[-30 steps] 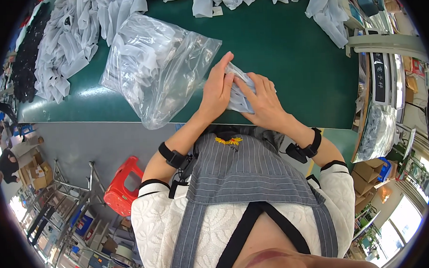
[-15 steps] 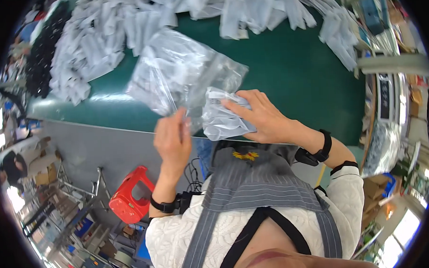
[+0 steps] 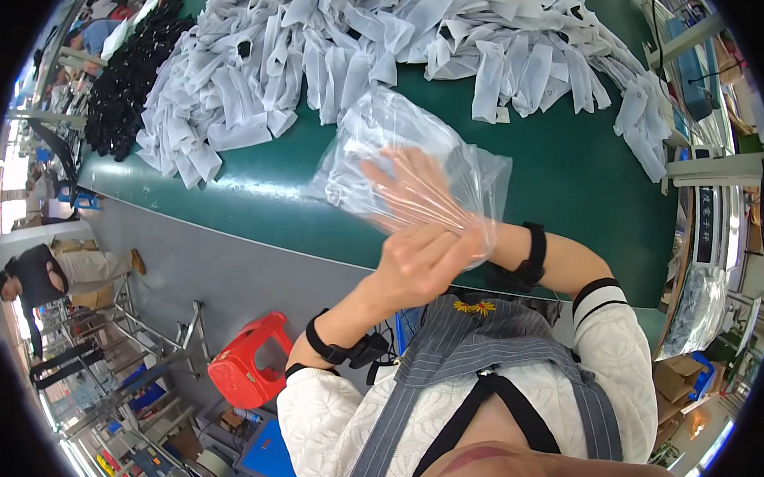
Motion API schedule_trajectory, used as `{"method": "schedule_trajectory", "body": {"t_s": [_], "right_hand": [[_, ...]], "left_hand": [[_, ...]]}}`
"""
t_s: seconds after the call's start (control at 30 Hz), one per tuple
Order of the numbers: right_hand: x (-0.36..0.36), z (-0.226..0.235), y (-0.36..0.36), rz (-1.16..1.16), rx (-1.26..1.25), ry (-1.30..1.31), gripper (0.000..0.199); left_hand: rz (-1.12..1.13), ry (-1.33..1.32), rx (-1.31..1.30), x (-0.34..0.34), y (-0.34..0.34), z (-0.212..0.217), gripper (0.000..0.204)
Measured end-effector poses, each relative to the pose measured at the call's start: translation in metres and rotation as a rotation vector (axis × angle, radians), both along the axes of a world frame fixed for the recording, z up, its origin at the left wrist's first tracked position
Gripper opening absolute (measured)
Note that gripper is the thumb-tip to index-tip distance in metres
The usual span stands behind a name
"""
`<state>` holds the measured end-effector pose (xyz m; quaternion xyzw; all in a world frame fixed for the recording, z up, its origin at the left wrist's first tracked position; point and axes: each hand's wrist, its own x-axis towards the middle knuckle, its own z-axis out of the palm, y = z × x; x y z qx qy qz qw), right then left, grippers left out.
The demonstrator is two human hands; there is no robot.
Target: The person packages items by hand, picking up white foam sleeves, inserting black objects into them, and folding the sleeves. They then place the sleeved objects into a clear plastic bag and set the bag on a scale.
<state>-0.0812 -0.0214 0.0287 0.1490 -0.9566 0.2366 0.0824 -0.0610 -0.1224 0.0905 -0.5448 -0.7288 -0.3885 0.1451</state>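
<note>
While the left hand (image 3: 429,260) pinches the clear plastic bag (image 3: 468,164) by its edge, I see the right hand (image 3: 415,183) inside, spread forward-left.

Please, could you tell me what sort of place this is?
Probably a workshop or small factory floor: a long, smooth green worktable bears a large heap of narrow, whitish, plastic-looking packets, and brown cardboard boxes are at the right.

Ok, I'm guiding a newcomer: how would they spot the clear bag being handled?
Find the green table, then the left hand at its near edge. It grips the clear bag around the right hand. Unlike the pale packets heaped beyond, it is larger and transparent.
</note>
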Motion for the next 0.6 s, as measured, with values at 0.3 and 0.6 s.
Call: {"method": "schedule_trajectory", "body": {"t_s": [0.3,0.6], "right_hand": [[-0.055,-0.058,-0.045,-0.197,-0.199,0.348,0.059],[0.064,-0.004,0.229,-0.239,0.021,0.206,0.013]], "left_hand": [[0.037,-0.046,-0.188,-0.002,-0.012,-0.021,0.028],[0.267,-0.144,-0.078,0.017,-0.026,0.009,0.032]]}}
